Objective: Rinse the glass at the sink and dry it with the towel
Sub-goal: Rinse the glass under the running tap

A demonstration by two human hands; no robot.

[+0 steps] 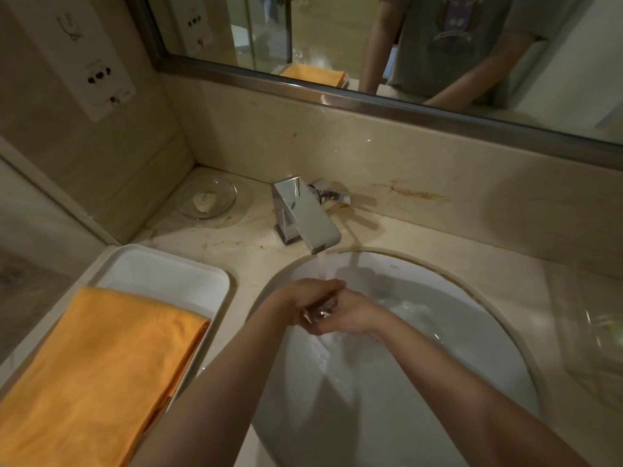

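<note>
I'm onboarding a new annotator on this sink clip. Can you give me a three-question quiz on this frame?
1. True or false: water is running from the faucet.
2. Where does the orange towel lie? A) in the sink B) on the white tray C) over the faucet
3. What do the left hand and right hand hold between them under the stream?

Key: 1 true. 2 B. 3 the glass, mostly hidden by the fingers.
</note>
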